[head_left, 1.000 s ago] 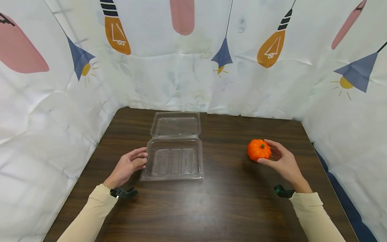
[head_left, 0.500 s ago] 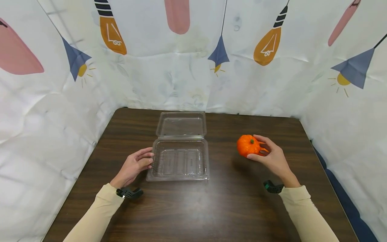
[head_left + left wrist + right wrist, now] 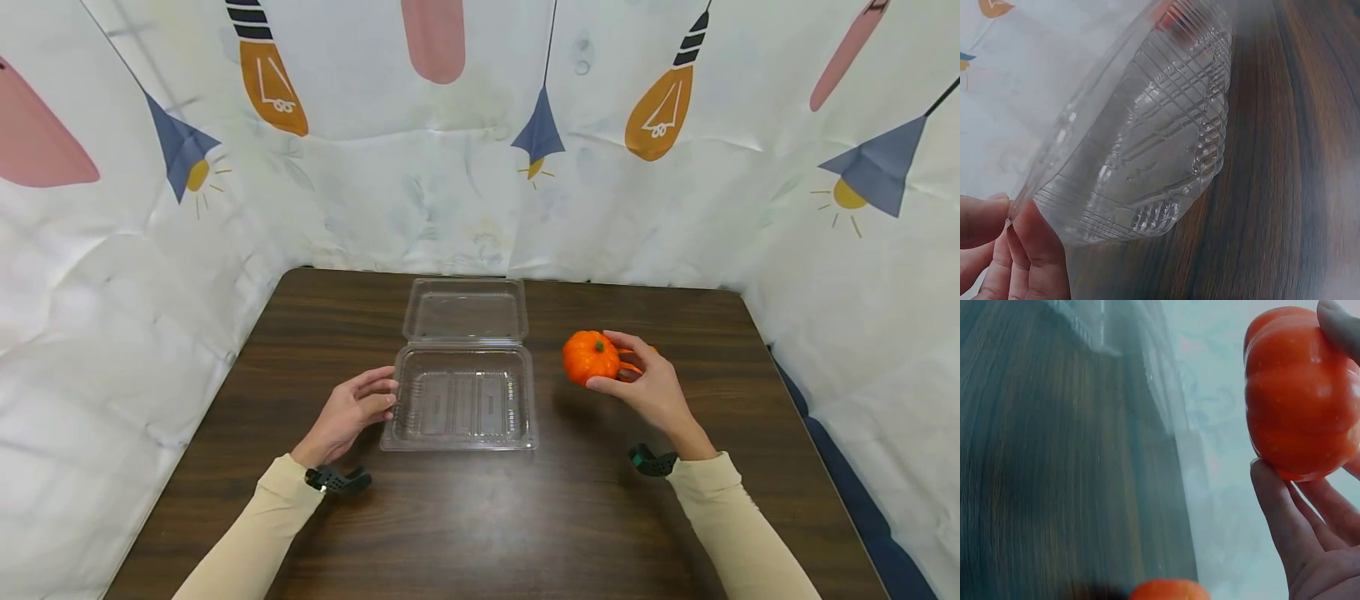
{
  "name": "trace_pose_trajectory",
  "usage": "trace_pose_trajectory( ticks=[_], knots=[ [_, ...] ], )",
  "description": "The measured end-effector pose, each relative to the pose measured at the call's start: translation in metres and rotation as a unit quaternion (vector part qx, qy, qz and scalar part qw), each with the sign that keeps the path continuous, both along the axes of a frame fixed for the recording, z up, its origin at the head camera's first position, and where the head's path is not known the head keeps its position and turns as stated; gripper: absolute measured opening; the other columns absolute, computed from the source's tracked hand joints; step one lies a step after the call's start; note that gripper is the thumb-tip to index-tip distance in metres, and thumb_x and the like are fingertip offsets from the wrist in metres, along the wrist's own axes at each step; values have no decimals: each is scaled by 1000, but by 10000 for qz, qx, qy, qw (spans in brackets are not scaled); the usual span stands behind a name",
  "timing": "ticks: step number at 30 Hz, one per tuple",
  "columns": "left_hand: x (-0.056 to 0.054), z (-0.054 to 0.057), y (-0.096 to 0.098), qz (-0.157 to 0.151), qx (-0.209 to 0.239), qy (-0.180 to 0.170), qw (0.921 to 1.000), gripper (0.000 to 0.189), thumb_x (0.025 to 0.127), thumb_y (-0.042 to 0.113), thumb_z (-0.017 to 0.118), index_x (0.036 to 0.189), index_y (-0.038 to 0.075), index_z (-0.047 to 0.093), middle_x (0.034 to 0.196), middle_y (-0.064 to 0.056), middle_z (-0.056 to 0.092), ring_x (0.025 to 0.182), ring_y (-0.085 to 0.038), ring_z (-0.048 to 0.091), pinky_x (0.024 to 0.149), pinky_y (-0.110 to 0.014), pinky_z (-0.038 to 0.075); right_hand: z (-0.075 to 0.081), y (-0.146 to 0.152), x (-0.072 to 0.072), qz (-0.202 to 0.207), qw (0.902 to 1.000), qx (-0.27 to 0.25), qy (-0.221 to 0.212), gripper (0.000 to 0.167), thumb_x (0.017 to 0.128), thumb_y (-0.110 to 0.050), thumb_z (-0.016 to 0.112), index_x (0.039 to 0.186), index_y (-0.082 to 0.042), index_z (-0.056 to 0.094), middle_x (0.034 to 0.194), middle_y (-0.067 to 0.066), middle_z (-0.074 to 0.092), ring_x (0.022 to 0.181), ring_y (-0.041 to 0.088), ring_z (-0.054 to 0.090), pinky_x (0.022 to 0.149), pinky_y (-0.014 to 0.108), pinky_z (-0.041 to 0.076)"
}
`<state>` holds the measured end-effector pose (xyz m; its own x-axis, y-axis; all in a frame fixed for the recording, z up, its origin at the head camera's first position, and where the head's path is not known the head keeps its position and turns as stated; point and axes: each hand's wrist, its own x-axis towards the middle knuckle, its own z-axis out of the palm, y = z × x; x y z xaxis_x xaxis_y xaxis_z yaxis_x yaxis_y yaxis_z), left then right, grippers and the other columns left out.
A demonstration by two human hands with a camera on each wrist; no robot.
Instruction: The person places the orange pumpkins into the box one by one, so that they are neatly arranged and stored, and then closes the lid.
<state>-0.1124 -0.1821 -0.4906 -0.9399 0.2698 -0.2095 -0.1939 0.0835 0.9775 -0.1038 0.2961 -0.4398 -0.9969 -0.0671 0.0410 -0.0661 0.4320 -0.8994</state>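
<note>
My left hand (image 3: 352,412) pinches the left rim of a clear plastic clamshell container (image 3: 462,442) on the table. In the left wrist view, thumb and fingers grip the rim of the ribbed container (image 3: 1147,144), whose near side looks tilted up. Its lid (image 3: 467,310) lies folded back behind the base. To the right, my right hand (image 3: 652,392) holds a small orange pumpkin (image 3: 588,358) with a green stem, raised over the table. The right wrist view shows thumb and fingertips around the pumpkin (image 3: 1300,394).
A second orange thing (image 3: 1169,590) shows at the bottom of the right wrist view; in the head view my right hand mostly hides it. The dark wooden table (image 3: 480,533) meets a white patterned cloth (image 3: 360,200) at its back and sides.
My right hand has carried the pumpkin left toward the container. My left hand and the container have shifted to the right. Orange now shows behind the right hand's fingers.
</note>
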Motion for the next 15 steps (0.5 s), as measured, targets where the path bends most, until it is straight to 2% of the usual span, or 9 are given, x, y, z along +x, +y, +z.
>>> trace_pose_trajectory(
  ticks=[4,8,10,15],
  knots=[
    [0,0,7,-35,106,-40,9999,61,102,10,65,155,-2,38,124,-1,62,96,-4,65,84,-24,62,-1,-9,-3,109,9999,36,62,74,84,-25,88,149,-21,54,148,8,56,122,18,62,94,8,52],
    [0,-1,13,-53,185,-86,9998,61,101,10,65,155,-2,38,125,-3,62,96,-5,66,84,-24,63,0,-18,-5,228,9997,-3,82,74,83,-23,88,149,-20,54,147,8,58,124,26,62,94,8,52],
    [0,-1,17,-50,231,-108,9997,61,101,10,65,155,-1,39,127,-6,61,96,-6,66,84,-25,63,0,-22,-5,285,9995,-103,89,74,83,-21,89,149,-20,54,146,9,59,121,23,63,93,9,53],
    [-2,-3,25,-55,344,-157,9993,61,101,9,66,155,-1,40,128,-8,61,94,-6,67,83,-25,63,1,-35,-7,481,9980,-378,142,75,81,-16,89,147,-19,55,145,9,60,114,4,65,95,13,55]
  ],
)
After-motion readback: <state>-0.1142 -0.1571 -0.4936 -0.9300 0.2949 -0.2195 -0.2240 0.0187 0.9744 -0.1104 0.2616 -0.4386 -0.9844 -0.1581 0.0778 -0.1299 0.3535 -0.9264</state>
